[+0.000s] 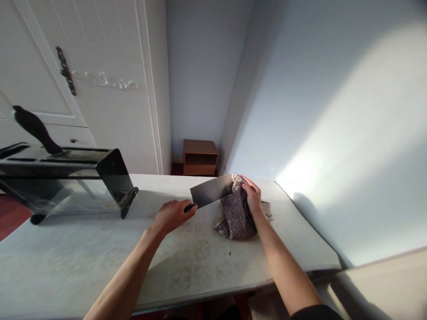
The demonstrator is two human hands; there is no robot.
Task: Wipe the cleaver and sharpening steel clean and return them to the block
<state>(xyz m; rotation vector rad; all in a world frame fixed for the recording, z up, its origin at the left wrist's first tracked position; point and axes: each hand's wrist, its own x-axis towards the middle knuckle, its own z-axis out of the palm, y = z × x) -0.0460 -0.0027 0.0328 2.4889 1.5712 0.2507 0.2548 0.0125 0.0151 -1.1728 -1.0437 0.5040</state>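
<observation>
My left hand is closed round the dark handle of a cleaver, whose wide grey blade points right and up. The blade's far end rests against a grey speckled cloth bunched on the table. My right hand grips the top of that cloth, its fingers pressed over the blade's tip. Part of the blade is hidden under the cloth.
A pale worn table carries a black knife rack with one black handle sticking up at the left. White cabinet doors stand behind. A small brown wooden stand sits in the corner. The wall runs along the table's right edge.
</observation>
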